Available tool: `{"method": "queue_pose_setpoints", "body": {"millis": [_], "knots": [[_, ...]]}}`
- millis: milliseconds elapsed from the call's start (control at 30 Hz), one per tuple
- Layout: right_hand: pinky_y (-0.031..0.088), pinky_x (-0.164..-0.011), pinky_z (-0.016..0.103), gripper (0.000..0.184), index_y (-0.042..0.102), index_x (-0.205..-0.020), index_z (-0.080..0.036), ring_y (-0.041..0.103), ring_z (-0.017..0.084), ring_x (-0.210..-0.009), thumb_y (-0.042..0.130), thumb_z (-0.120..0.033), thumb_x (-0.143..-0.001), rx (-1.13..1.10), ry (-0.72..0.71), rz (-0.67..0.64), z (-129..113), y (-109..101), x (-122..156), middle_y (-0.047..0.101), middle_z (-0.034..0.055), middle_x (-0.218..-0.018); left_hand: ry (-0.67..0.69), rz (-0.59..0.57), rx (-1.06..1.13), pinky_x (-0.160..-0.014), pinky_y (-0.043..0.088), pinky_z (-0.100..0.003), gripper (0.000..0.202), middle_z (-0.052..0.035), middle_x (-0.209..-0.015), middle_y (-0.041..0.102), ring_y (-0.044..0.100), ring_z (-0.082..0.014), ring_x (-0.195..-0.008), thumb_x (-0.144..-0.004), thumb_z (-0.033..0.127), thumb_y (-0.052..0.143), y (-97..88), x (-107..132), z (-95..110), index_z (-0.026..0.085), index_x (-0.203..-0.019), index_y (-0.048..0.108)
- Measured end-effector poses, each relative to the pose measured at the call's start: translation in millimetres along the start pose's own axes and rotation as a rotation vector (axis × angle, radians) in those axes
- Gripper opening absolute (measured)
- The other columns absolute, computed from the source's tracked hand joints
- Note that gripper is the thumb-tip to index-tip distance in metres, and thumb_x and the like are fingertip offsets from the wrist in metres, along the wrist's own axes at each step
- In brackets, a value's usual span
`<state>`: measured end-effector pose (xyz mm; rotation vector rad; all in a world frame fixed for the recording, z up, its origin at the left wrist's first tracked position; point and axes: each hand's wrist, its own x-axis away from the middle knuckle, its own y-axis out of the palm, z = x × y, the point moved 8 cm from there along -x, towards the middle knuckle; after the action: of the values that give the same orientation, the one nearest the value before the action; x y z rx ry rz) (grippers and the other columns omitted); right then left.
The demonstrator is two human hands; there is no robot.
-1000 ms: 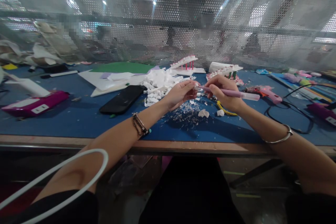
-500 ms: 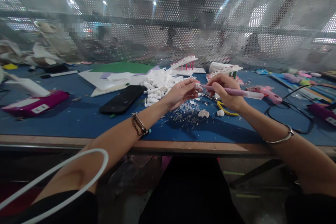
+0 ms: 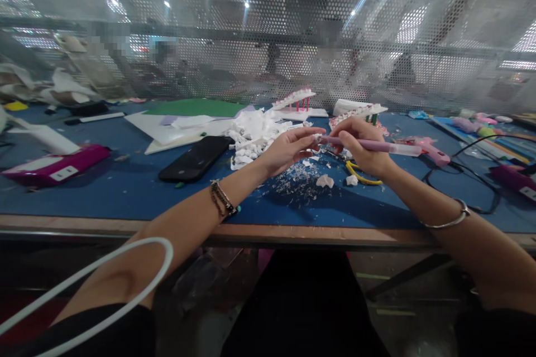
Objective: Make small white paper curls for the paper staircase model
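Note:
My right hand (image 3: 360, 145) is closed round a pink craft knife (image 3: 377, 146), its tip pointing left toward my left hand. My left hand (image 3: 288, 149) is held just above the blue mat (image 3: 125, 189), fingers pinched near the knife tip on a small white piece that I cannot make out clearly. Below both hands lies a scatter of white foam crumbs (image 3: 299, 178) and two larger white lumps (image 3: 325, 181).
A heap of white foam scraps (image 3: 253, 131) and a black phone (image 3: 196, 158) lie to the left. A pink glue gun (image 3: 425, 148) with black cable (image 3: 464, 178), white sheets (image 3: 167, 128), a green sheet (image 3: 195, 107) and a magenta box (image 3: 54, 164) surround them. A perforated screen (image 3: 268, 33) closes the back.
My left hand's fingers have stretched forward a little toward the knife tip. My right hand has shifted slightly right with the knife.

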<state>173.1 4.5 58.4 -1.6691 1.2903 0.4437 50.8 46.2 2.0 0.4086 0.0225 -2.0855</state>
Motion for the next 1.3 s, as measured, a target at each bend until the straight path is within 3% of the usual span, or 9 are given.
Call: {"method": "queue_pose_setpoints", "body": {"millis": [133, 333, 567, 733, 833, 933, 1100, 1200, 1300], "knots": [[0.043, -0.051, 0.022, 0.018, 0.056, -0.080, -0.018, 0.055, 0.007, -0.053, 0.046, -0.031, -0.085, -0.044, -0.004, 0.021, 1, -1, -1, 0.056, -0.0030, -0.063, 0.009, 0.012, -0.015, -0.069, 0.043, -0.019, 0.017, -0.0011, -0.081, 0.064, 0.057, -0.0070, -0.073, -0.075, 0.025, 0.063, 0.1, 0, 0, 0.019, -0.091, 0.066], [0.048, -0.067, 0.027, 0.019, 0.052, -0.103, -0.023, 0.060, 0.011, -0.072, 0.043, -0.030, -0.088, -0.044, -0.066, 0.066, -6, 0, 1, 0.060, 0.0021, -0.091, 0.020, 0.000, 0.001, -0.071, 0.044, -0.022, 0.028, -0.0029, -0.087, 0.065, 0.060, -0.0095, -0.075, -0.071, 0.029, 0.068, 1.5, -2, -2, 0.018, -0.096, 0.062], [0.043, -0.074, 0.031, 0.014, 0.051, -0.088, -0.023, 0.054, 0.016, -0.083, 0.059, -0.026, -0.077, 0.275, -0.200, -0.114, -8, 22, 6, 0.057, 0.0029, -0.085, -0.030, -0.046, -0.056, -0.073, 0.045, -0.025, 0.043, -0.0050, -0.087, 0.066, 0.062, -0.0130, -0.076, -0.070, 0.038, 0.068, 6.2, 0, -10, 0.018, -0.106, 0.056], [0.042, -0.070, 0.028, 0.002, 0.053, -0.083, -0.022, 0.054, 0.014, -0.076, 0.053, -0.023, -0.081, 0.269, -0.227, -0.067, -8, 20, 7, 0.058, 0.0020, -0.080, -0.057, -0.116, -0.137, -0.074, 0.045, -0.026, 0.038, -0.0077, -0.087, 0.067, 0.063, -0.0158, -0.079, -0.075, 0.038, 0.063, 10.6, 0, -8, 0.018, -0.107, 0.057], [0.042, -0.067, 0.026, 0.001, 0.052, -0.081, -0.022, 0.053, 0.012, -0.072, 0.052, -0.022, -0.081, 0.255, -0.214, -0.029, -5, 15, 7, 0.059, 0.0012, -0.080, -0.089, -0.180, -0.390, -0.074, 0.045, -0.026, 0.034, -0.0098, -0.099, 0.066, 0.063, -0.0186, -0.087, -0.080, 0.035, 0.056, 0.9, 9, 7, 0.019, -0.110, 0.058], [0.041, -0.063, 0.025, 0.003, 0.051, -0.079, -0.021, 0.053, 0.012, -0.067, 0.054, -0.021, -0.078, 0.275, -0.176, -0.063, 1, 15, 5, 0.060, 0.0001, -0.077, -0.076, -0.134, -0.933, -0.079, 0.039, -0.017, 0.023, -0.0043, -0.098, 0.067, 0.059, -0.0144, -0.092, -0.075, 0.025, 0.063, -42.2, 30, 36, 0.020, -0.097, 0.066], [0.039, -0.057, 0.024, 0.005, 0.051, -0.080, -0.021, 0.049, 0.010, -0.058, 0.053, -0.018, -0.076, 0.291, -0.178, -0.094, 6, 17, 2, 0.058, -0.0015, -0.070, -0.205, 0.153, -1.148, -0.079, 0.027, -0.008, 0.025, 0.0040, -0.102, 0.066, 0.049, -0.0095, -0.095, -0.068, 0.013, 0.067, -175.0, 87, 80, 0.020, -0.092, 0.068], [0.040, -0.057, 0.023, 0.005, 0.050, -0.079, -0.022, 0.050, 0.010, -0.060, 0.053, -0.018, -0.077, 0.325, -0.204, -0.087, 4, 17, 0, 0.058, -0.0016, -0.071, -0.332, 0.262, -1.183, -0.076, 0.027, -0.008, 0.043, 0.0037, -0.109, 0.065, 0.047, -0.0133, -0.102, -0.062, 0.018, 0.073, -243.4, 122, 81, 0.019, -0.104, 0.063], [0.040, -0.058, 0.022, 0.005, 0.050, -0.079, -0.022, 0.052, 0.010, -0.061, 0.053, -0.019, -0.077, 0.358, -0.222, -0.090, 1, 16, -2, 0.059, -0.0016, -0.071, -0.502, 0.245, -1.204, -0.079, 0.031, -0.015, 0.071, -0.0084, -0.132, 0.049, 0.043, -0.0239, -0.114, -0.059, 0.037, 0.074, -276.1, 145, 63, 0.011, -0.121, 0.050]]}}
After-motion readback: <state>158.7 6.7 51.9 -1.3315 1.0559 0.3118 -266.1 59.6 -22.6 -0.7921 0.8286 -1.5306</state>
